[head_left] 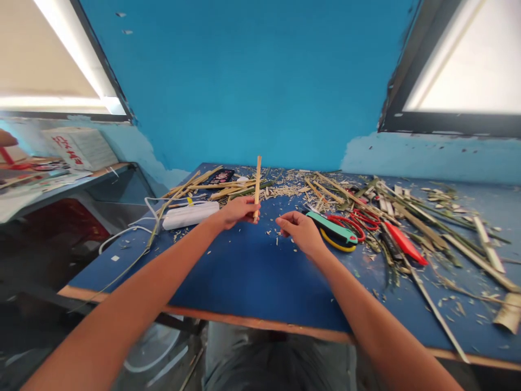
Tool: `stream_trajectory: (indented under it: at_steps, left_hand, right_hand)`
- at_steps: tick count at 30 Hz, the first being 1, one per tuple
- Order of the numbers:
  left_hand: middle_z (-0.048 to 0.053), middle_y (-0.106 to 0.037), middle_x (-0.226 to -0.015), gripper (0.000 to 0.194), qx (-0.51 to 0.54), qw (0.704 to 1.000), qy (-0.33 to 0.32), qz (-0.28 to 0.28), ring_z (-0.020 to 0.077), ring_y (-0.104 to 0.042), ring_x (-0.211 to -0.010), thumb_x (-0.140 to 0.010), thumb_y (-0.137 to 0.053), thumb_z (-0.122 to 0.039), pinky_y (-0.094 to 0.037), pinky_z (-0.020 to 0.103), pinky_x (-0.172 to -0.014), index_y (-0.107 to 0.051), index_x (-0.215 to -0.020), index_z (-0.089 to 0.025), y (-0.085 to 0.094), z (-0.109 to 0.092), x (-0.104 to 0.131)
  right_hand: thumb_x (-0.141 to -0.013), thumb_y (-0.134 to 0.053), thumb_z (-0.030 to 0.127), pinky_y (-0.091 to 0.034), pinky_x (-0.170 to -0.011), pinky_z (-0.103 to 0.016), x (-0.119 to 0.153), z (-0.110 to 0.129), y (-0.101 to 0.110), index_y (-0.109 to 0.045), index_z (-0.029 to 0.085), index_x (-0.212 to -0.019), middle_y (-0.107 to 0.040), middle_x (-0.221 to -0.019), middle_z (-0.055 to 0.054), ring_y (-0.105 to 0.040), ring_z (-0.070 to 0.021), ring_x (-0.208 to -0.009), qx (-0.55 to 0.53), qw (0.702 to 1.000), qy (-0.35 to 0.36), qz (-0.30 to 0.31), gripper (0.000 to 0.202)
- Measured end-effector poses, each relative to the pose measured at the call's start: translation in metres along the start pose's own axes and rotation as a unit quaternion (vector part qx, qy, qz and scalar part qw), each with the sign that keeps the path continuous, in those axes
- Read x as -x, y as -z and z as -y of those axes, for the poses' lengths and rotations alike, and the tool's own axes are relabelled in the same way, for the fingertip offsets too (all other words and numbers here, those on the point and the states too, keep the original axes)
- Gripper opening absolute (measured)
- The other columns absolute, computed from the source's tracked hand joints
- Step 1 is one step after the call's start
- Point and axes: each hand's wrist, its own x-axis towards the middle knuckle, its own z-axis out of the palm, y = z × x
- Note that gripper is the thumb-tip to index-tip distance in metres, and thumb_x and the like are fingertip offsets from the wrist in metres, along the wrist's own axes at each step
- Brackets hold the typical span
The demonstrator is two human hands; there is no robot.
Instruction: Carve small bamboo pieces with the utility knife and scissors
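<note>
My left hand (241, 212) pinches a thin bamboo strip (258, 184) that stands upright above the table. A short way to the right is my right hand (300, 231), its fingers curled in and thumb near the forefinger; whether anything small is between them I cannot make out. Just beyond the right wrist lies a teal-handled tool (331, 227), with a yellow handle loop (337, 247) under it. Beside them are red scissor handles (364, 220).
A blue table (252, 282) carries bamboo shavings (288, 187) at the back and several strips (435, 217) on the right. A red-handled tool (405, 243) lies among them. On the left are a white power strip (190, 215), its cable and a dark phone (220, 177).
</note>
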Motion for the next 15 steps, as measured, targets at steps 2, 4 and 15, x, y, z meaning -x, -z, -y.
stream_trajectory:
  at_steps: [2, 4, 15]
  left_hand:
    - [0.002, -0.060, -0.068, 0.011, -0.134, 0.990, -0.004, -0.041, 0.0107, -0.057, -0.056, -0.079, -0.053, -0.025, -0.050, 0.028, -0.063, -0.055, -0.082, -0.014, 0.012, -0.014, -0.007]
    - [0.005, -0.064, -0.075, 0.016, -0.325, 0.941, -0.015, -0.091, 0.0124, -0.060, -0.062, -0.081, -0.049, -0.025, -0.047, 0.025, -0.063, -0.059, -0.089, -0.015, 0.024, -0.030, -0.016]
    - [0.010, -0.066, -0.084, 0.032, -0.654, 0.737, 0.002, -0.172, 0.0178, -0.053, -0.069, -0.079, -0.050, -0.036, -0.036, 0.026, -0.066, -0.067, -0.092, -0.012, 0.123, -0.043, -0.069]
  right_hand:
    - [-0.070, -0.062, 0.044, -0.039, -0.053, -0.025, 0.001, 0.009, 0.004, -0.059, 0.018, -0.075, -0.056, -0.057, 0.003, -0.050, -0.0110, -0.052, 0.000, 1.000, 0.005, -0.013, 0.027]
    - [-0.070, -0.061, 0.044, -0.039, -0.054, -0.025, -0.002, 0.020, 0.011, -0.059, 0.018, -0.076, -0.057, -0.061, 0.002, -0.050, -0.0110, -0.055, 0.000, 0.999, 0.010, -0.032, 0.027]
    - [-0.070, -0.060, 0.045, -0.038, -0.054, -0.027, -0.062, 0.045, 0.125, -0.062, 0.020, -0.082, -0.062, -0.070, -0.001, -0.052, -0.0130, -0.059, 0.348, 0.938, 0.000, -0.006, 0.028]
